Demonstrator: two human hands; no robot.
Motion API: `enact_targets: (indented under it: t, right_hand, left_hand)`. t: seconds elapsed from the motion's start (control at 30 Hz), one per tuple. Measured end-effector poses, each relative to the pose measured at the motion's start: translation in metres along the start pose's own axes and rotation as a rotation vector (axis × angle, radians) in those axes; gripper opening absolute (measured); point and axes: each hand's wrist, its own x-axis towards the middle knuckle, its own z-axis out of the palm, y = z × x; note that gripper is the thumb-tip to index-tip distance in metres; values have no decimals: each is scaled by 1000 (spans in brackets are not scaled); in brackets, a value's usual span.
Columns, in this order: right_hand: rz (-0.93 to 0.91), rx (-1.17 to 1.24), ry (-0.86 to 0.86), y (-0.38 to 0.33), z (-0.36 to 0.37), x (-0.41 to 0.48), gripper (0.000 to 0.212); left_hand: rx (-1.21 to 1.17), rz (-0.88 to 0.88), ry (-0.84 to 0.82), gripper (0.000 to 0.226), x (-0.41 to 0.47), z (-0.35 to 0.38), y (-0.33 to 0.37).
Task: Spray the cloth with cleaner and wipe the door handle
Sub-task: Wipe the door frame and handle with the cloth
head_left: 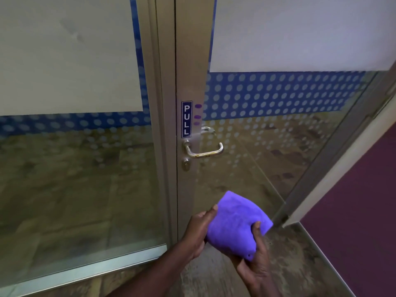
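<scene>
Two hands held the bunched purple cloth [235,221], left hand [197,230] gripping its edge, right hand [256,258] pinching it under the thumb, well below the door handle [203,150]; I saw no cleaner, so I judged a dry wipe the risk.

sign [186,119]: "PULL", white capitals stacked vertically on dark blue strip | on: metal door frame [190,61], just above door handle [203,150] | other text: none legible
</scene>
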Motion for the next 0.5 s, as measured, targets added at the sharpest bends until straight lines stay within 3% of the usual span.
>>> enact_targets:
  t: [0.23,0.5]
  right_hand:
    - [14,6,-12,-9,8,27,61]
    - [203,69,-29,-41,18,57,77]
  left_hand:
    - [109,27,41,45,22,4,16]
    - [320,82,108,49,37,25,34]
